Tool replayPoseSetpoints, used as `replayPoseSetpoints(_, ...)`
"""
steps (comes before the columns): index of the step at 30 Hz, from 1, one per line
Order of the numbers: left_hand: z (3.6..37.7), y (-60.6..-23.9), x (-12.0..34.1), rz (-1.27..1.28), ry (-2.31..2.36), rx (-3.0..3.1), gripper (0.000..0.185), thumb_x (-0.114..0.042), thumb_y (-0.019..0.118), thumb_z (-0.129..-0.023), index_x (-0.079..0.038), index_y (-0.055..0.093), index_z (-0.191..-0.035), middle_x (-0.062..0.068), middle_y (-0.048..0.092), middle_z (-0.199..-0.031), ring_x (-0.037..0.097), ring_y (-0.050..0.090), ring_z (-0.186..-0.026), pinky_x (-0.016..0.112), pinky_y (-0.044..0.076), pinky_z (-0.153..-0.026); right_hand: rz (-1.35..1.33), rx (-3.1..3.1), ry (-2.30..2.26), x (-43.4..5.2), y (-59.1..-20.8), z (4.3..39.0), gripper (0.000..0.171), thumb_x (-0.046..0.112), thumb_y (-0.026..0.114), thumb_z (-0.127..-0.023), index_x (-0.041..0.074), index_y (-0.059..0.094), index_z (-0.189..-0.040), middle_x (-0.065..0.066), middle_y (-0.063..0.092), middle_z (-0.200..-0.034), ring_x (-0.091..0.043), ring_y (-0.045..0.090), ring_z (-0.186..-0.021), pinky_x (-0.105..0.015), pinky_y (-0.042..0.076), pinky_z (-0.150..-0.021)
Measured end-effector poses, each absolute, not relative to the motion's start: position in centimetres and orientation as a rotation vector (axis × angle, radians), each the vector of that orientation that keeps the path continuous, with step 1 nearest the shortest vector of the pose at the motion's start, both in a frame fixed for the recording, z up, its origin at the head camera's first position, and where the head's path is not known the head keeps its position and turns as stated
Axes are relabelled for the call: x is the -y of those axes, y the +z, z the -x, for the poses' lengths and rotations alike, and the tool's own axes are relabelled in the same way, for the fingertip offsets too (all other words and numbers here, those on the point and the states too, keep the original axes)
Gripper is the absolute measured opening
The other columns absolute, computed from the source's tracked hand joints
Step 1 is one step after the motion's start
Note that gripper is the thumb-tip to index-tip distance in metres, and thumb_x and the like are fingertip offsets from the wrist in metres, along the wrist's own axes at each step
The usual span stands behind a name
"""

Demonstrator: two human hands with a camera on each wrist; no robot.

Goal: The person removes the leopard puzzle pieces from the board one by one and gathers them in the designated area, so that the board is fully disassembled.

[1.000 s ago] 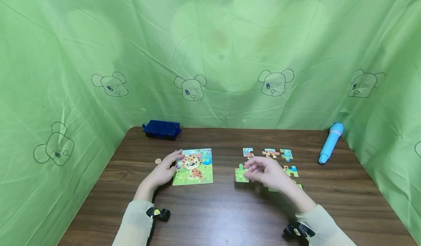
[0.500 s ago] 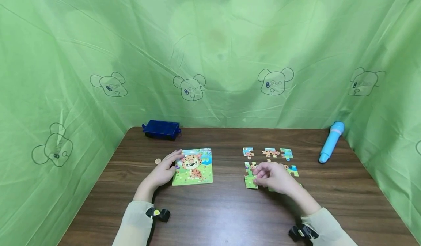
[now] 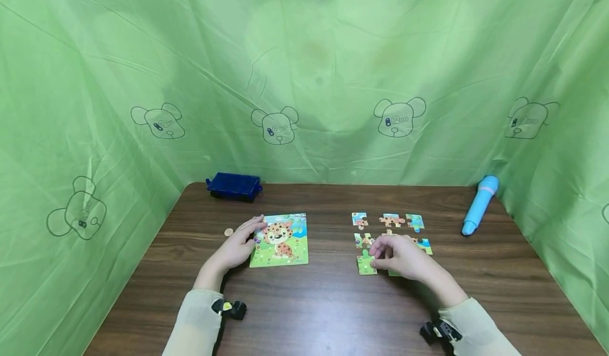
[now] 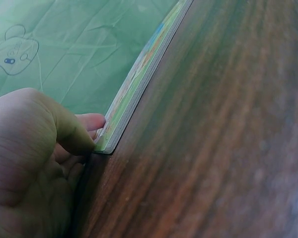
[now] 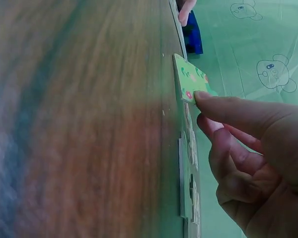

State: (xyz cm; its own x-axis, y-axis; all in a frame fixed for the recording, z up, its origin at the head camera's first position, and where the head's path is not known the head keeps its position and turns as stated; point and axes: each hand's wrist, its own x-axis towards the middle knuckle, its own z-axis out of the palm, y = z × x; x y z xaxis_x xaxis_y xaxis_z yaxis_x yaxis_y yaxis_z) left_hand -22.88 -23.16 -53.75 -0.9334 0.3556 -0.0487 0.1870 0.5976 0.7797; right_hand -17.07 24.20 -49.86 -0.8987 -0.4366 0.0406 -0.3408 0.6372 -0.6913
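Between thumb and index finger my right hand [image 3: 404, 261] pinches a green jigsaw piece [image 3: 365, 265] at its right edge. Seen from the right wrist, this jigsaw piece [image 5: 187, 79] is tilted and carries small flowers. Around the hand lie several loose pieces in rough rows, among them a top-left piece [image 3: 359, 219], a middle-left piece [image 3: 362, 240] and a top-right piece [image 3: 415, 222]; others are partly hidden under the hand. My left hand [image 3: 235, 245] rests at the left edge of a leopard picture board [image 3: 285, 242], its thumb touching the board's corner in the left wrist view.
At the table's back left stands a dark blue box [image 3: 234, 185]. A light blue toy microphone [image 3: 479, 205] lies at the back right. Left of the board is a small round beige disc [image 3: 228, 233]. Green cloth [image 3: 314, 75] surrounds the table's back and sides.
My right hand has moved the pinched piece rightward and slightly toward me, to just below the middle-left piece, which has come into sight. My left hand and the board have stayed put.
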Motion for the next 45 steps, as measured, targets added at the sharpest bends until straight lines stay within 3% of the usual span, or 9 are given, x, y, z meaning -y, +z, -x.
replayPoseSetpoints(6, 22.8, -53.7, 23.2, -0.441, 1.236, -2.637, 0.057, 0.006, 0.049, -0.105, -0.008, 0.056, -0.160, 0.008, 0.031, -0.179, 0.034, 0.017, -0.168, 0.063, 0.016, -0.132, 0.680, -2.731, -1.074, -24.1, -49.9, 17.3, 0.017, 0.015, 0.092, -0.089, 0.018, 0.077, -0.096, 0.014, 0.070, -0.085, -0.004, 0.059, -0.069, -0.026, 0.051, -0.063)
replayPoseSetpoints(15, 22.8, -53.6, 23.2, -0.438, 1.220, -2.642, 0.057, 0.005, 0.049, -0.105, -0.009, 0.056, -0.160, 0.007, 0.031, -0.179, 0.033, 0.017, -0.168, 0.063, 0.017, -0.132, 0.703, -2.784, -1.006, -23.7, -50.4, 17.4, 0.014, 0.020, 0.093, -0.090, 0.019, 0.080, -0.095, 0.014, 0.071, -0.088, -0.009, 0.066, -0.084, -0.030, 0.055, -0.076)
replayPoseSetpoints(30, 22.8, -53.8, 23.5, -0.442, 1.231, -2.637, 0.057, 0.006, 0.049, -0.105, -0.007, 0.055, -0.160, 0.009, 0.030, -0.179, 0.035, 0.017, -0.168, 0.064, 0.017, -0.131, 0.686, -2.794, -0.974, -23.5, -50.8, 17.6, 0.013, 0.021, 0.093, -0.089, 0.021, 0.080, -0.089, 0.017, 0.069, -0.084, -0.006, 0.065, -0.082, -0.028, 0.055, -0.074)
replayPoseSetpoints(38, 22.8, -53.5, 23.0, -0.396, 1.257, -2.603, 0.057, 0.004, 0.048, -0.106, -0.009, 0.055, -0.161, 0.004, 0.029, -0.180, 0.030, 0.014, -0.169, 0.062, 0.014, -0.133, 0.759, -2.764, -1.073, -23.9, -50.1, 17.3, 0.010, 0.022, 0.090, -0.093, 0.020, 0.081, -0.097, 0.016, 0.070, -0.090, -0.003, 0.061, -0.075, -0.026, 0.052, -0.066)
replayPoseSetpoints(45, 22.7, -53.5, 22.2, -0.462, 1.173, -2.648, 0.063, 0.008, 0.042, -0.101, -0.004, 0.051, -0.162, 0.013, 0.024, -0.181, 0.039, 0.012, -0.168, 0.065, 0.014, -0.132, 0.821, -2.727, -1.182, -25.3, -48.1, 15.5, 0.007, 0.021, 0.085, -0.098, 0.021, 0.080, -0.103, 0.016, 0.068, -0.091, -0.004, 0.061, -0.076, -0.026, 0.054, -0.064)
